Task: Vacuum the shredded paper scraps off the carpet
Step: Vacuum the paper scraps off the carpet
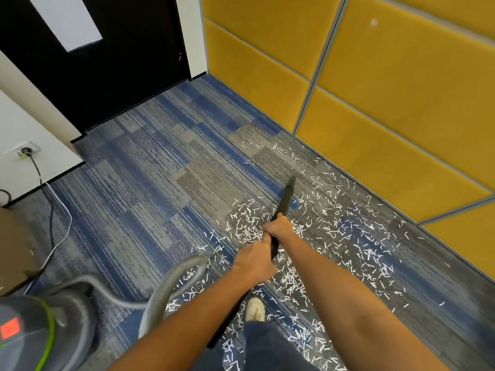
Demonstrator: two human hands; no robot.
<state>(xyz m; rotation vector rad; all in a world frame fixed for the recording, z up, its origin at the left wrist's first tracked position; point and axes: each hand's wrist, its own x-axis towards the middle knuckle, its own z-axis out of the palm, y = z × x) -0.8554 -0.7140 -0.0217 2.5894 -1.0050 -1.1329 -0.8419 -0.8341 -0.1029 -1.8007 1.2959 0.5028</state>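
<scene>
**Wand gripped in both hands, most of the scraps yet to be lifted**

The black vacuum wand [285, 199] is held by both hands just right of the frame's centre. The right hand [278, 227] is placed further along the tube and the left hand [254, 259] just behind it. The fingers of each are curled tightly round the wand, and nothing else is held. The nozzle tip [291, 183] is pointed down toward the carpet [160, 170] at the far edge of the mess; whether it touches the pile cannot be told.

The shredded paper scraps [249, 226] are spread thickly from the centre to the lower right, thinning toward the yellow wall panels [401, 103]. The left half of the carpet is seen free of them.

Several risks are judged likely:

- The narrow nozzle could be clogged if the densest heaps are swept too quickly.
- Scraps could be trodden into the pile by the shoe [255, 309], which is planted among them.
- The grey hose [171, 285] is looped over scattered paper at lower centre (a drag there would scatter it).
- The power cord [52, 210], plugged in at the left wall, could be pulled taut if the canister [40, 330] is tugged.
</scene>
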